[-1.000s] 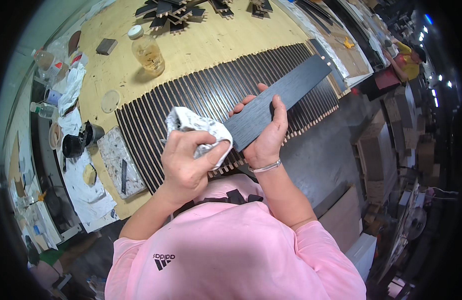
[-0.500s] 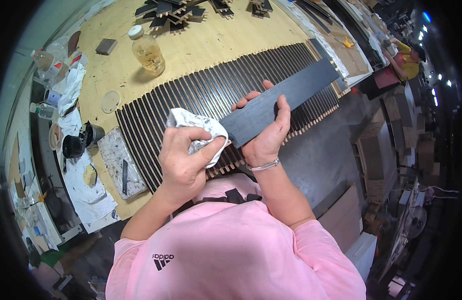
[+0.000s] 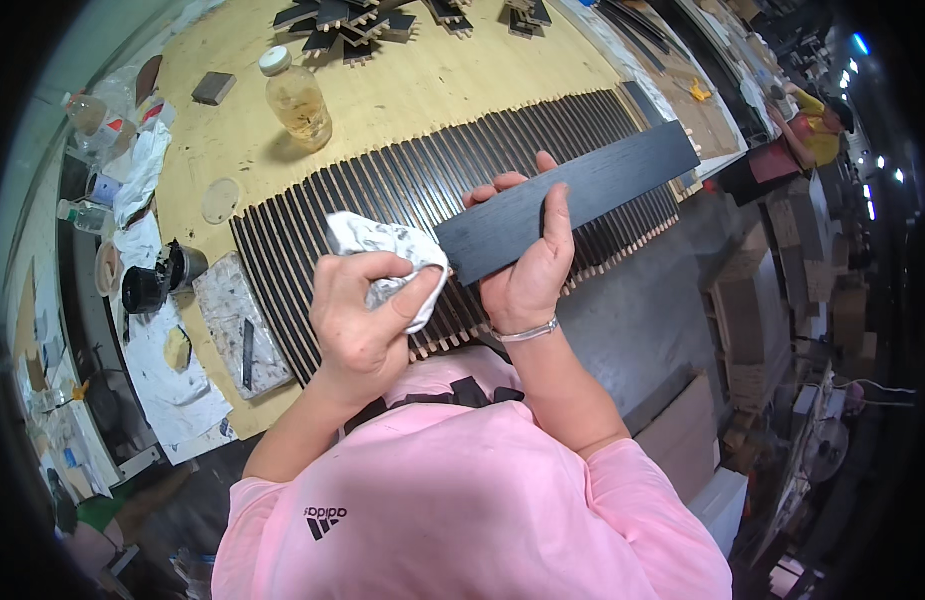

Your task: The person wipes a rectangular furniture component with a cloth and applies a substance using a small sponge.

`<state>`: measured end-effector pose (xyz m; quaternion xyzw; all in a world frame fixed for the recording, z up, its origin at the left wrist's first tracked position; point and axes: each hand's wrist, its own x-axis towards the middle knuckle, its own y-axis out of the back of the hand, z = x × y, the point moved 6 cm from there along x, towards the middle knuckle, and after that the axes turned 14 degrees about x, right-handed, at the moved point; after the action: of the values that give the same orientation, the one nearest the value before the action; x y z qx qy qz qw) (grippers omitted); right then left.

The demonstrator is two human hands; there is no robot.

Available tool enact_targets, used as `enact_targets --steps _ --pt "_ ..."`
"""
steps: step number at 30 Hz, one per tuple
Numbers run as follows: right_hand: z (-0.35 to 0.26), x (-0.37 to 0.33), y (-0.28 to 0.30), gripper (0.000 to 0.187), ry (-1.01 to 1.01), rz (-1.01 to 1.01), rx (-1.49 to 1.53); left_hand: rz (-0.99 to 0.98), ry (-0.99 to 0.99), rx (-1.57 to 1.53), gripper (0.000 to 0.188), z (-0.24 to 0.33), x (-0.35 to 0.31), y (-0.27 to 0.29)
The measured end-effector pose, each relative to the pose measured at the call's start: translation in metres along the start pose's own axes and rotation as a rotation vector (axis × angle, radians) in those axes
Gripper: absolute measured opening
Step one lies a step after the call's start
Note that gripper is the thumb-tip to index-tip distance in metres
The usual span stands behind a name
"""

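Note:
My right hand [image 3: 530,255] is closed around a flat black wooden slat [image 3: 592,192], with the thumb on its near edge and the fingertips showing past the far edge. The slat slants up to the right. At its lower left end is my left hand [image 3: 364,305], closed on a crumpled white cloth [image 3: 387,250] with dark smudges. Whether the cloth touches the slat's end is hard to tell. Beneath both hands lies a long row of black slats [image 3: 322,225] standing close together on the table, with pale pegs at their near ends.
A capped bottle of brownish liquid [image 3: 300,105] stands beyond the row on the yellowish table [image 3: 402,95]. Black slats [image 3: 347,22] are piled at the far side. To the left are a black cup [image 3: 145,290], a stained pad [image 3: 232,320] and plastic bottles [image 3: 87,112]. Another person [image 3: 817,130] is at far right.
The slat has shifted slightly to the right and tilted a little flatter. My left hand and the cloth have moved slightly left, away from the slat's end.

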<state>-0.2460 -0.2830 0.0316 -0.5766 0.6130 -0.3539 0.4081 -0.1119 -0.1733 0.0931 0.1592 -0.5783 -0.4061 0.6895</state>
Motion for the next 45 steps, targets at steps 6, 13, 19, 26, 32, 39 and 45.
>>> enact_targets --steps 6,13,19,26,32,39,45 --pt "0.003 0.0 -0.005 0.043 -0.103 -0.013 0.109 -0.005 0.023 -0.039 0.04 -0.011 0.002 -0.002" --pt "0.003 -0.012 -0.018 0.047 -0.231 -0.02 0.217 0.01 0.216 0.036 0.035 -0.056 0.006 0.003" --pt "0.006 -0.016 -0.021 0.05 -0.252 -0.018 0.211 -0.167 0.354 -0.215 0.033 -0.061 0.004 -0.01" --pt "0.011 -0.019 -0.024 0.042 -0.249 -0.002 0.194 -0.275 0.535 -0.758 0.028 -0.056 0.004 -0.036" --pt "0.014 -0.018 -0.022 0.042 -0.252 0.024 0.17 -0.305 0.662 -0.943 0.031 -0.053 -0.003 -0.048" --pt "0.025 -0.013 -0.007 0.037 -0.342 0.059 0.205 -0.289 0.8 -1.068 0.023 -0.064 -0.013 -0.045" --pt "0.027 -0.011 0.002 0.04 -0.385 0.122 0.161 -0.193 0.87 -0.917 0.024 -0.104 -0.048 -0.019"
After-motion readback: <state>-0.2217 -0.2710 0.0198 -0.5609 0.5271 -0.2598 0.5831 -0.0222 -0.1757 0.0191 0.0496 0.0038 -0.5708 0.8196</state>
